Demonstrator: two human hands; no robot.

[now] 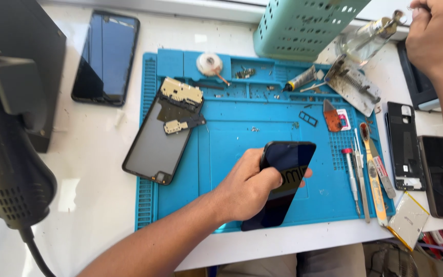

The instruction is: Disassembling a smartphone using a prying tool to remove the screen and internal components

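Note:
My left hand grips a black phone tilted above the front of the blue repair mat, thumb across its dark screen. My right hand is raised at the far right corner, fingers curled near a clear glass bottle; whether it holds anything I cannot tell. A disassembled phone frame with loose circuit boards lies on the mat's left edge.
A second black phone lies at the back left, beside a dark box. A hot-air tool hangs at left. Tweezers and screwdrivers, a metal clamp, a green perforated basket, phone backs and a battery sit right.

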